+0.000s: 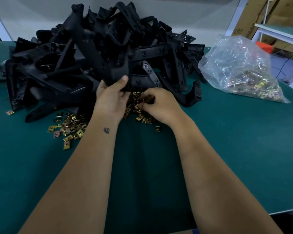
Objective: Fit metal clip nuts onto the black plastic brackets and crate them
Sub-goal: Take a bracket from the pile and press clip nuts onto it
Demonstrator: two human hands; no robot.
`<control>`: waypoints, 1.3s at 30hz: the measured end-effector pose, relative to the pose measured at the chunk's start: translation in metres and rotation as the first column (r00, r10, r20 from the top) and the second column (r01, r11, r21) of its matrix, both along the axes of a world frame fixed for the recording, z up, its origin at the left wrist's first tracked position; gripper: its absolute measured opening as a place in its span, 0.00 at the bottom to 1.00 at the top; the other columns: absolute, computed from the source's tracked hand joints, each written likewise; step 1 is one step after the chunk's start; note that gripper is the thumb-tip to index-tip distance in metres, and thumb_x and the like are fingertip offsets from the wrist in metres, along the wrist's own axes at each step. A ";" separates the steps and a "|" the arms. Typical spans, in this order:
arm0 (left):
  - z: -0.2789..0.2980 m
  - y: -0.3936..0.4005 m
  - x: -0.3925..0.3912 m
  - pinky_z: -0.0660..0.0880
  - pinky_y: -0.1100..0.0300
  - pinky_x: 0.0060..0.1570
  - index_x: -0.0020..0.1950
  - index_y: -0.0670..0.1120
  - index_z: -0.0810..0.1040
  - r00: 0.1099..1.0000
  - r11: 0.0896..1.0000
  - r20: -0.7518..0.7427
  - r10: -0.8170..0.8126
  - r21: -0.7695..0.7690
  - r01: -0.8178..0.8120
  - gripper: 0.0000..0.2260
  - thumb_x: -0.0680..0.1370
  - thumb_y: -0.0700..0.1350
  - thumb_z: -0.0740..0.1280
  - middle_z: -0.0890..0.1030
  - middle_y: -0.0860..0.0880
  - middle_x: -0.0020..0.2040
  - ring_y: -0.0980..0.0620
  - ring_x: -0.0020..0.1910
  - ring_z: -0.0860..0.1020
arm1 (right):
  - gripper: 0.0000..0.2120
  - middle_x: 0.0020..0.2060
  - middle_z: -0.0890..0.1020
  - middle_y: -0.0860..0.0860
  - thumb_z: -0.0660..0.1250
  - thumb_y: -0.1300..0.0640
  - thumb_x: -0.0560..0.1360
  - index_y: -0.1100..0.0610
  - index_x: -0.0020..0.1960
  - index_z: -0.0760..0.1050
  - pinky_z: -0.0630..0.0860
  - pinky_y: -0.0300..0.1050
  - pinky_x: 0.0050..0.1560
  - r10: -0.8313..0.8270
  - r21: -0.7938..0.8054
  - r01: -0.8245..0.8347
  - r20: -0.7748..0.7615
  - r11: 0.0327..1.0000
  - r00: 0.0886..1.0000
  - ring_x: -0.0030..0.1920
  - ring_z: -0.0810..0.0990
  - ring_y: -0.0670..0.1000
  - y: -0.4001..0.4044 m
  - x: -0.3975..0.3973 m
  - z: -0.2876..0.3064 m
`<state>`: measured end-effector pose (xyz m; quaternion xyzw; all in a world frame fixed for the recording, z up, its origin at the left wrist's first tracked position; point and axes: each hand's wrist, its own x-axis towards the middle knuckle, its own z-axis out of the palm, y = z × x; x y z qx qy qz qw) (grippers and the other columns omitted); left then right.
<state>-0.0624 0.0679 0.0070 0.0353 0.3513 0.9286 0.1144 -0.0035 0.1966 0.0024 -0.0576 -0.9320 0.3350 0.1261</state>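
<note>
On the green table, a heap of black brackets lay farthest back. Nearer, loose clip nuts were strewn under both hands. Left hand: clamped on one bracket, long axis rising away from the person. Right hand: just right of it and nearer the nuts, fingers pinched together among them, apparently on a single nut, though blur hid it.

Position: the one head-worn camera is sitting above the green table.
Direction: it is looking forward and down.
Nearness: both forearms are filling the foreground; the bracket pile is lying beyond.
Lens: wide-angle, bending edges.
</note>
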 end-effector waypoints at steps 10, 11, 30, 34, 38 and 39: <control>-0.001 -0.001 0.003 0.81 0.50 0.50 0.71 0.38 0.70 0.993 0.998 0.107 -0.044 0.059 0.038 0.20 0.79 0.30 0.64 0.79 0.39 0.64 0.42 0.57 0.80 | 0.04 0.37 0.78 0.42 0.71 0.62 0.74 0.53 0.45 0.82 0.73 0.34 0.42 -0.061 -0.039 0.057 -0.099 0.998 0.993 0.39 0.76 0.41 0.002 -0.002 -0.001; 0.000 -0.002 0.004 0.82 0.51 0.48 0.72 0.38 0.69 0.991 0.996 0.120 -0.055 0.070 0.047 0.21 0.79 0.30 0.64 0.79 0.39 0.62 0.43 0.56 0.81 | 0.04 0.36 0.78 0.41 0.71 0.62 0.74 0.54 0.45 0.82 0.73 0.30 0.41 -0.092 -0.090 0.081 -0.126 0.993 0.988 0.38 0.76 0.40 0.002 -0.002 -0.001; -0.001 0.005 0.010 0.80 0.55 0.44 0.62 0.45 0.70 0.979 0.978 0.038 -0.203 -0.046 0.204 0.15 0.78 0.34 0.67 0.79 0.41 0.61 0.46 0.55 0.80 | 0.06 0.45 0.85 0.55 0.66 0.67 0.77 0.61 0.50 0.81 0.80 0.41 0.49 -0.141 -0.913 -0.146 -0.213 0.381 0.967 0.45 0.84 0.50 -0.001 0.001 0.013; -0.002 0.005 0.009 0.79 0.55 0.46 0.58 0.44 0.71 0.975 0.974 0.034 -0.219 -0.043 0.220 0.11 0.78 0.35 0.67 0.80 0.43 0.58 0.46 0.53 0.80 | 0.06 0.37 0.84 0.51 0.67 0.66 0.77 0.60 0.51 0.82 0.77 0.40 0.44 -0.164 -0.922 -0.108 -0.181 0.373 0.970 0.37 0.81 0.47 0.000 0.002 0.013; -0.002 0.006 0.009 0.79 0.56 0.45 0.57 0.44 0.71 0.971 0.971 0.049 -0.233 -0.037 0.235 0.10 0.79 0.35 0.66 0.80 0.42 0.59 0.46 0.54 0.79 | 0.09 0.36 0.83 0.51 0.66 0.67 0.77 0.57 0.50 0.82 0.77 0.39 0.42 -0.169 -0.932 -0.128 -0.195 0.340 0.966 0.36 0.80 0.47 0.000 0.001 0.014; -0.002 0.006 0.008 0.79 0.56 0.45 0.56 0.44 0.72 0.971 0.971 0.053 -0.233 -0.037 0.235 0.09 0.79 0.35 0.67 0.80 0.42 0.58 0.46 0.54 0.79 | 0.09 0.36 0.83 0.51 0.66 0.67 0.77 0.57 0.50 0.82 0.77 0.39 0.42 -0.168 -0.933 -0.131 -0.196 0.334 0.966 0.37 0.80 0.47 0.001 0.001 0.014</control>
